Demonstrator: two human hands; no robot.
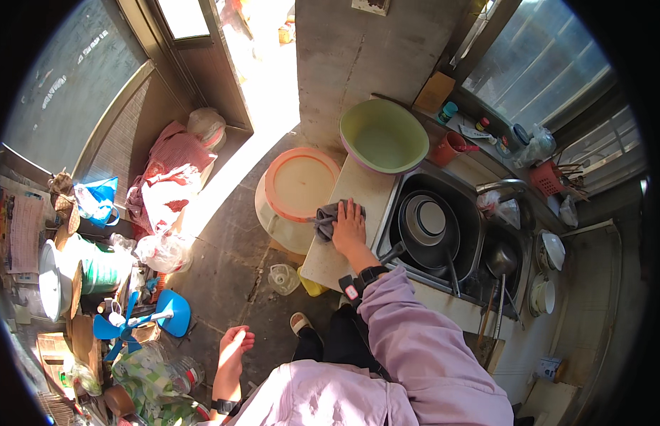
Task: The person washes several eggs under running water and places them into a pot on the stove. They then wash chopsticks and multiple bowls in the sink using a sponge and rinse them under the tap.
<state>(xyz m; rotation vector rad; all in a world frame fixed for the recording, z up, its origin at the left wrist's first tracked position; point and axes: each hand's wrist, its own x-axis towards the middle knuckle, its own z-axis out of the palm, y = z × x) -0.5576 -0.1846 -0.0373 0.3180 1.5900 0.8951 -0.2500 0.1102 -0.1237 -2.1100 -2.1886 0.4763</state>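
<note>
My right hand presses a grey cloth down on the pale countertop, near its outer edge. The fingers lie spread over the cloth, and part of it bunches out to the left. My left hand hangs low over the floor with loosely bent fingers and nothing in it. Right of the cloth is a steel double sink. Its larger basin contains a dark wok with pale bowls nested inside. A green plastic basin rests on the counter beyond my right hand.
Beside the counter stands a large tub with a pink-rimmed lid. A plastic jug is on the floor. Blue fan blades, bags and a cable spool crowd the left side. A ladle lies in the smaller basin under the faucet.
</note>
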